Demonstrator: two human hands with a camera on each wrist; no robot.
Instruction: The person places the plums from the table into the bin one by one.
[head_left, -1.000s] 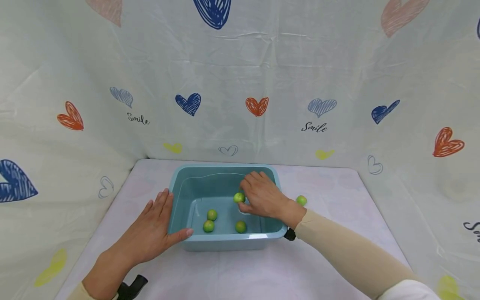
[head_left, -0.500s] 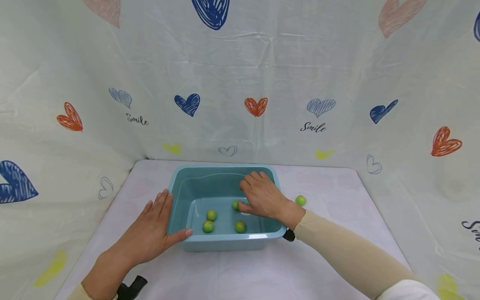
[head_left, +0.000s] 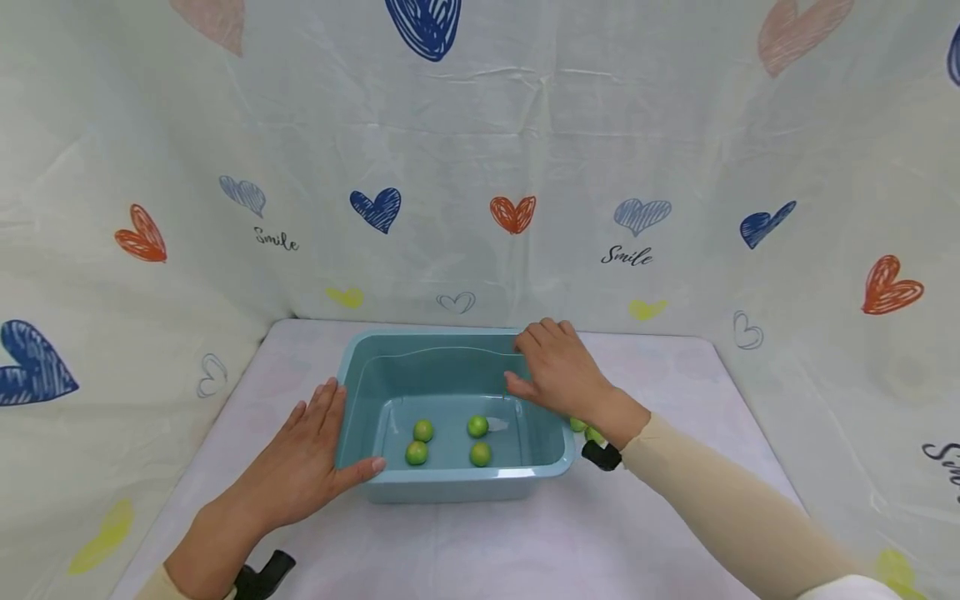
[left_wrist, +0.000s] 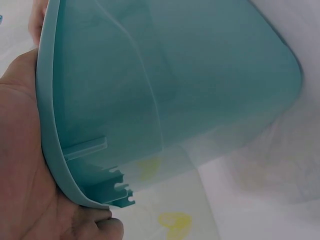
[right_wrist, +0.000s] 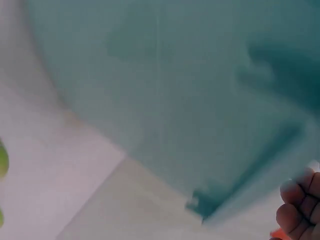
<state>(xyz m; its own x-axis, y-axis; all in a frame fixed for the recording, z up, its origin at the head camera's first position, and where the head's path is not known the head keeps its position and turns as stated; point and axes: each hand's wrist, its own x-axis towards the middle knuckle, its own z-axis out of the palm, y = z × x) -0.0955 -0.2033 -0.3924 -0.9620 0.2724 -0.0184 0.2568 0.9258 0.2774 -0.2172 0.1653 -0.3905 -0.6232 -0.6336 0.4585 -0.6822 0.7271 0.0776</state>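
A blue-green plastic basin stands on the table with several small limes on its floor. One lime sits in the right half beside a pale mark, another lime in front of it. To the left lie a pair of limes. My left hand rests along the left rim, fingers straight, thumb over the front edge. My right hand hovers over the right rim, fingers loosely bent, nothing visible in them. Its wrist partly hides two limes on the table outside the basin.
A pale cloth covers the table. Behind and at both sides hangs a white curtain printed with hearts. Black straps sit on the wrists. The right wrist view is blurred, with the basin's outer wall filling it.
My right hand has let go of a lime, which now lies on the basin floor, and has moved right and up to the right rim. The left hand has stayed still.
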